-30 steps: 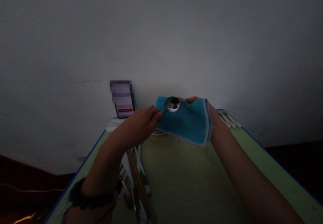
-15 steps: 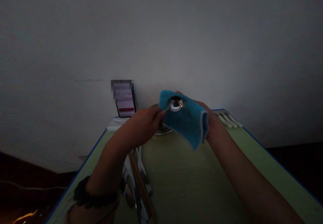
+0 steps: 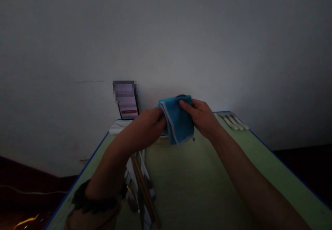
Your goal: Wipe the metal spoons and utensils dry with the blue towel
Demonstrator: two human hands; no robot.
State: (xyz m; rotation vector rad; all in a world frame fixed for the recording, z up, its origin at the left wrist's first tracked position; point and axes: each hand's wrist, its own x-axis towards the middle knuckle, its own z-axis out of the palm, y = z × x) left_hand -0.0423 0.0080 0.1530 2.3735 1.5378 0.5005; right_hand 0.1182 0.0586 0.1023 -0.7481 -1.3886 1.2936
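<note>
A blue cloth (image 3: 178, 122) with a pale edge is folded over the bowl of a metal spoon (image 3: 181, 95), of which only a dark rim shows at the top. My right hand (image 3: 204, 117) pinches the cloth round that bowl, thumb on the near side. Fingers closed, my left hand (image 3: 147, 128) grips the spoon's handle at the cloth's left edge; the handle itself is hidden. Behind and below the cloth, a sliver of a round dish rim (image 3: 164, 136) shows.
Chopsticks (image 3: 144, 185) and several metal utensils lie under my left forearm on the green table (image 3: 181, 188). Several white-handled utensils (image 3: 234, 121) lie at the far right corner. A phone (image 3: 128, 102) leans on the wall above a white object (image 3: 118, 126) at the far left.
My right hand has folded the cloth over the spoon's bowl, which lay exposed on it before. Its thumb now presses from the near side. My left hand keeps its grip.
</note>
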